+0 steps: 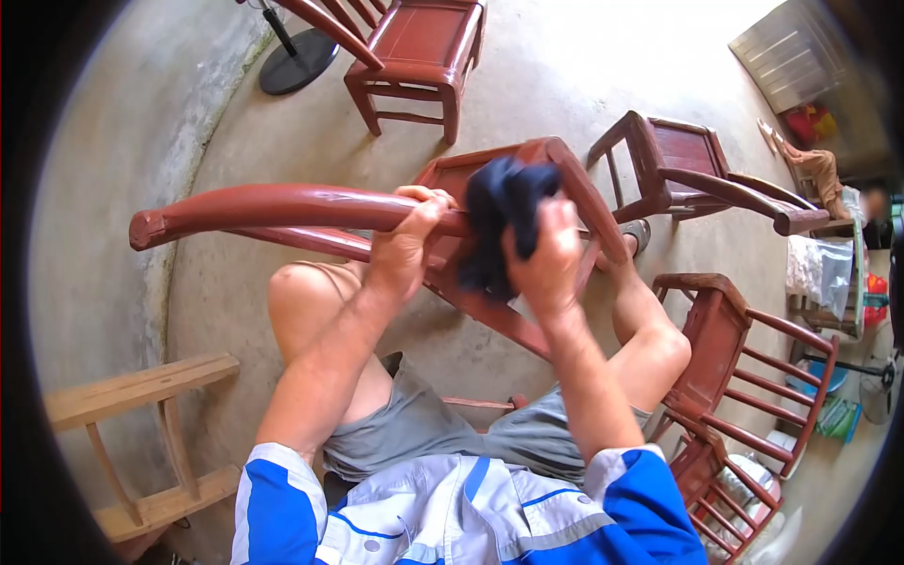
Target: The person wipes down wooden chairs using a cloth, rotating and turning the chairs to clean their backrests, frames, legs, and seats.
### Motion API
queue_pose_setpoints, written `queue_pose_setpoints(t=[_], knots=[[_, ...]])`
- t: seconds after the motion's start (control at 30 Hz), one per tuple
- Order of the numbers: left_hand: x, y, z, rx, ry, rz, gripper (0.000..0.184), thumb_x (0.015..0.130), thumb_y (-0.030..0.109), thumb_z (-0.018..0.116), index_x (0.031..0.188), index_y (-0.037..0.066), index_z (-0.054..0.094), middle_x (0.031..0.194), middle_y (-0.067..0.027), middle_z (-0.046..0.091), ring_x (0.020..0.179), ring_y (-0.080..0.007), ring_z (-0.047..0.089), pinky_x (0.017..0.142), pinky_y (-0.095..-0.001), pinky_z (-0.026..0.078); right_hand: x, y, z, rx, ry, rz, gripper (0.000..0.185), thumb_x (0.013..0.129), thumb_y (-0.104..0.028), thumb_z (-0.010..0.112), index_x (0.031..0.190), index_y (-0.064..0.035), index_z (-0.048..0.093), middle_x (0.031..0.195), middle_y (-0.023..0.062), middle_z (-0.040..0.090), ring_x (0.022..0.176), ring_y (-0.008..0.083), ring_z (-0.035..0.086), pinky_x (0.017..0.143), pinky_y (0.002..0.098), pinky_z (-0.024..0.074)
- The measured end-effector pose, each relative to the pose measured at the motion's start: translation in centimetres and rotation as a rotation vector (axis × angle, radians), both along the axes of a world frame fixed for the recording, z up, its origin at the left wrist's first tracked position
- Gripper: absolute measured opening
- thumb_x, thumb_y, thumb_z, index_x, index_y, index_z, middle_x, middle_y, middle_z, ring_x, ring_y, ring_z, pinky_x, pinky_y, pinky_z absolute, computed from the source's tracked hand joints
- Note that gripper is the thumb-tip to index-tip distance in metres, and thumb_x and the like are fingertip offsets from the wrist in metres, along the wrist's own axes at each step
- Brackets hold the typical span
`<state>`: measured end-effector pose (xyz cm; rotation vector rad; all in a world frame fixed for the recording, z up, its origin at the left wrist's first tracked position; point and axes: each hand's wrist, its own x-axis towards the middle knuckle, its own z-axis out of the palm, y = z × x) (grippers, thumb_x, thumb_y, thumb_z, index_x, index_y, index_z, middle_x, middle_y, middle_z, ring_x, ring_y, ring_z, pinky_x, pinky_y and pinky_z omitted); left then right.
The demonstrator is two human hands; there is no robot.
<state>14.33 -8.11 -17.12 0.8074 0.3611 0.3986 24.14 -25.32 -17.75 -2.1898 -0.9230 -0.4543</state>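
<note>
1. The red-brown chair [457, 171] is tipped over in front of the seated person, between and above the bare knees, its seat frame angled toward the right and its long curved post [273, 202] running out to the left.
2. Left hand [410, 240]: closed round the curved post close to the seat end, fingers over the top; the post's free end points toward the wall [141, 122].
3. Right hand [551, 250]: partly curled, holding a bunched dark cloth [504, 226] against the chair where post and seat come near each other. Hand and cloth are blurred; exact finger positions cannot be told.
4. Person wears grey shorts [414, 424] and a blue-and-white shirt [452, 508].
5. Beyond the work, an upright red chair [419, 42] stands on the concrete floor [565, 85], beside a black round base [299, 64].
6. Upper right, a darker chair [692, 151] lies tipped over.
7. Right side, a slatted chair [706, 339], with another slatted chair [692, 461] just below it in view.
8. Lower left, a pale wooden frame [141, 386] near the wall.
</note>
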Motion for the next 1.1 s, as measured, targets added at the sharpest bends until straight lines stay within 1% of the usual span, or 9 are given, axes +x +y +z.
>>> queue_pose_setpoints(t=[0.07, 0.13, 0.23, 0.4, 0.47, 0.53, 0.67, 0.87, 1.1], knots=[[-0.3, 0.8, 0.2, -0.084, 0.048, 0.014, 0.007, 0.097, 0.009, 0.066, 0.101, 0.010, 0.060, 0.107, -0.0094, 0.065, 0.100, -0.0221, 0.065, 0.097, -0.0397, 0.054, -5.7, -0.2, 1.2, 0.067, 0.199, 0.106, 0.041, 0.077, -0.008, 0.078, 0.110, 0.0026, 0.058, 0.102, 0.0234, 0.058, 0.094, 0.0461, 0.062, 0.079, 0.0504, 0.0532], [-0.7, 1.3, 0.1, -0.166, -0.010, 0.020, 0.009, 0.096, 0.008, 0.067, 0.103, 0.009, 0.060, 0.101, -0.0091, 0.066, 0.098, -0.0208, 0.066, 0.094, -0.0374, 0.056, -9.3, -1.0, 1.9, 0.053, 0.379, 0.120, 0.045, 0.073, -0.007, 0.081, 0.110, 0.0027, 0.058, 0.103, 0.0225, 0.057, 0.092, 0.0455, 0.063, 0.079, 0.0487, 0.0545], [-1.0, 1.5, 0.5, -0.138, 0.020, -0.007, 0.008, 0.097, 0.008, 0.067, 0.102, 0.009, 0.061, 0.103, -0.0089, 0.066, 0.101, -0.0207, 0.066, 0.095, -0.0374, 0.056, -8.8, -2.0, 1.0, 0.082, 0.360, 0.121, 0.049, 0.070, -0.007, 0.084, 0.111, 0.0019, 0.058, 0.105, 0.0223, 0.058, 0.090, 0.0452, 0.064, 0.077, 0.0479, 0.0554], [-0.2, 1.5, -0.3, -0.051, 0.026, -0.015, 0.009, 0.097, 0.008, 0.067, 0.103, 0.010, 0.061, 0.105, -0.0083, 0.067, 0.104, -0.0195, 0.065, 0.097, -0.0363, 0.055, -1.6, -3.6, -1.2, -0.005, 0.092, 0.000, 0.058, 0.072, -0.009, 0.082, 0.122, 0.0003, 0.055, 0.108, 0.0225, 0.057, 0.096, 0.0457, 0.064, 0.078, 0.0500, 0.0562], [-0.4, 1.3, -0.3, -0.047, 0.003, -0.031, 0.009, 0.097, 0.008, 0.067, 0.103, 0.010, 0.061, 0.105, -0.0075, 0.066, 0.104, -0.0185, 0.065, 0.097, -0.0353, 0.054, 3.6, -3.5, -2.6, -0.072, -0.002, -0.229, 0.058, 0.076, -0.013, 0.081, 0.125, 0.0006, 0.054, 0.108, 0.0233, 0.059, 0.096, 0.0454, 0.065, 0.078, 0.0507, 0.0565], [0.0, 1.3, -0.1, -0.038, -0.018, -0.048, 0.009, 0.097, 0.008, 0.067, 0.103, 0.010, 0.061, 0.106, -0.0072, 0.066, 0.104, -0.0181, 0.065, 0.097, -0.0348, 0.054, 7.9, -3.7, -3.0, -0.122, 0.106, -0.371, 0.056, 0.077, -0.016, 0.081, 0.124, 0.0002, 0.055, 0.107, 0.0232, 0.060, 0.094, 0.0448, 0.066, 0.077, 0.0505, 0.0570], [0.4, 1.3, -0.3, -0.061, 0.013, 0.043, 0.011, 0.096, 0.010, 0.068, 0.103, 0.010, 0.061, 0.106, -0.0076, 0.066, 0.104, -0.0183, 0.064, 0.095, -0.0352, 0.055, 6.2, -3.2, -3.3, -0.078, -0.007, -0.201, 0.051, 0.077, -0.016, 0.082, 0.120, -0.0026, 0.058, 0.103, 0.0205, 0.060, 0.091, 0.0434, 0.067, 0.076, 0.0496, 0.0573], [-0.5, 2.8, -2.3, -0.102, 0.026, 0.123, 0.011, 0.096, 0.011, 0.067, 0.105, 0.011, 0.061, 0.103, -0.0078, 0.068, 0.102, -0.0220, 0.065, 0.098, -0.0404, 0.054, -6.6, -5.0, 0.3, -0.085, 0.394, 0.184, 0.056, 0.069, -0.011, 0.084, 0.119, -0.0044, 0.059, 0.103, 0.0185, 0.058, 0.091, 0.0407, 0.066, 0.077, 0.0473, 0.0578], [0.5, 3.3, -1.9, -0.138, 0.016, 0.066, 0.010, 0.094, 0.008, 0.065, 0.103, 0.010, 0.062, 0.104, -0.0077, 0.069, 0.106, -0.0248, 0.065, 0.101, -0.0453, 0.052, -6.1, -10.6, -4.2, -0.149, 0.301, -0.051, 0.055, 0.071, -0.010, 0.083, 0.118, 0.0017, 0.057, 0.105, 0.0204, 0.057, 0.093, 0.0424, 0.064, 0.079, 0.0469, 0.0565]])
